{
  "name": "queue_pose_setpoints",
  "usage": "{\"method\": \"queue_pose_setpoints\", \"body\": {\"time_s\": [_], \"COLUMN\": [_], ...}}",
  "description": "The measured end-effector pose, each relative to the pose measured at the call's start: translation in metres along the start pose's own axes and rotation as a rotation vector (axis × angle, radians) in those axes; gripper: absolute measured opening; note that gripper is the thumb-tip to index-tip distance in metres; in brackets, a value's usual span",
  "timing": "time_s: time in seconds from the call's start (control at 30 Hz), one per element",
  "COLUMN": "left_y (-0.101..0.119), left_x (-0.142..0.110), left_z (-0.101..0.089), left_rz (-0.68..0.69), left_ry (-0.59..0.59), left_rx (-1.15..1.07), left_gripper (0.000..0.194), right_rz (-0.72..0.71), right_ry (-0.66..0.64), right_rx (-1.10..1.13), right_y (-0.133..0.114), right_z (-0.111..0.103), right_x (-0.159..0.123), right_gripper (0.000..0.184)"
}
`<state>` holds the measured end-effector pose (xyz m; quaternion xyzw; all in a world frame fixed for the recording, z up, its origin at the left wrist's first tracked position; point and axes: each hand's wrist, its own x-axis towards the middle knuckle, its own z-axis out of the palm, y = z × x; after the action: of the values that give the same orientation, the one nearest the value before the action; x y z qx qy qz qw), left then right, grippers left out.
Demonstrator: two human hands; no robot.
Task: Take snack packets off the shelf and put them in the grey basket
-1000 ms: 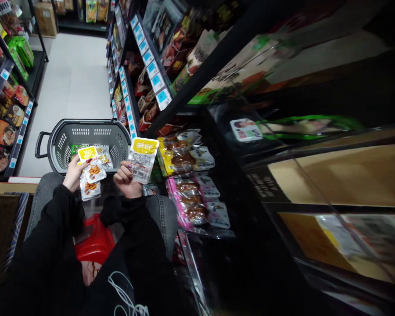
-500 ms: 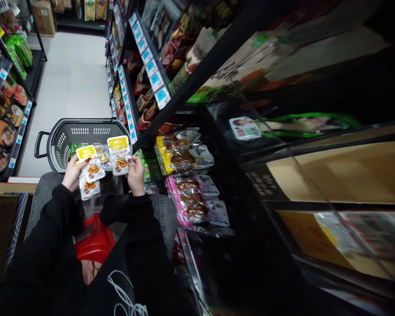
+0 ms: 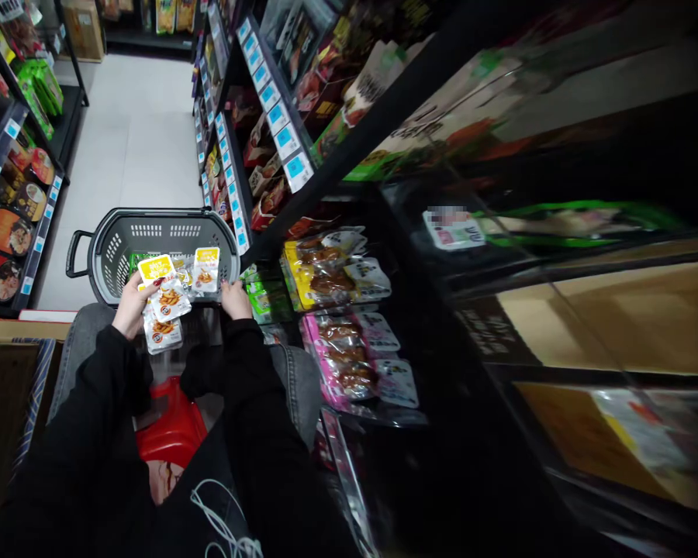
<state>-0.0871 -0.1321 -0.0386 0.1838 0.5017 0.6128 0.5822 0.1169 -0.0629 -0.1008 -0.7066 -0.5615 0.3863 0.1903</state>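
Observation:
My left hand (image 3: 131, 304) is closed on several white-and-yellow snack packets (image 3: 171, 299), fanned out and overlapping above the near side of a grey shopping basket (image 3: 221, 225). One matching packet (image 3: 206, 270) lies inside the basket, toward its right side, apart from my fingers. My right hand (image 3: 236, 301) is at the basket's near right rim, holding nothing, its thumb and fingers slightly parted. Under the held packets, a green package and other clear wrappers show partly in the basket.
To the right, a low shelf holds yellow snack packs (image 3: 319, 275) and pink snack packs (image 3: 349, 360). A red stool (image 3: 171, 434) is between my legs. Cardboard boxes (image 3: 12, 387) stand at the left. Stocked shelves line the aisle floor (image 3: 133, 132).
My right hand has let go of one snack packet, which now lies lower in the basket. That hand has drawn back slightly to the rim. My left hand still holds its packets.

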Motion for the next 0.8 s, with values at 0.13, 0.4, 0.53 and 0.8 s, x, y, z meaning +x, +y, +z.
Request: {"method": "queue_pose_setpoints", "body": {"time_s": [0.13,0.4,0.53,0.8], "left_y": [-0.002,-0.003,0.001,0.004], "left_x": [0.002,-0.005,-0.008,-0.004], "left_z": [-0.003,0.008,0.008,-0.001], "left_rz": [-0.001,-0.032,-0.109,-0.147], "left_ry": [-0.007,-0.046,-0.123,-0.182], "left_rx": [0.007,0.006,0.05,0.043], "left_gripper": [0.054,0.056,0.069,0.082], "right_rz": [-0.027,-0.389,-0.363,-0.362], "right_ry": [-0.049,-0.219,-0.132,0.139], "right_rx": [0.074,0.468,0.555,0.738], "right_y": [-0.018,-0.043,-0.036,-0.035], "right_z": [-0.002,0.02,0.015,-0.022], "right_x": [-0.014,-0.051,-0.047,-0.058], "right_gripper": [0.023,0.029,0.029,0.029]}}
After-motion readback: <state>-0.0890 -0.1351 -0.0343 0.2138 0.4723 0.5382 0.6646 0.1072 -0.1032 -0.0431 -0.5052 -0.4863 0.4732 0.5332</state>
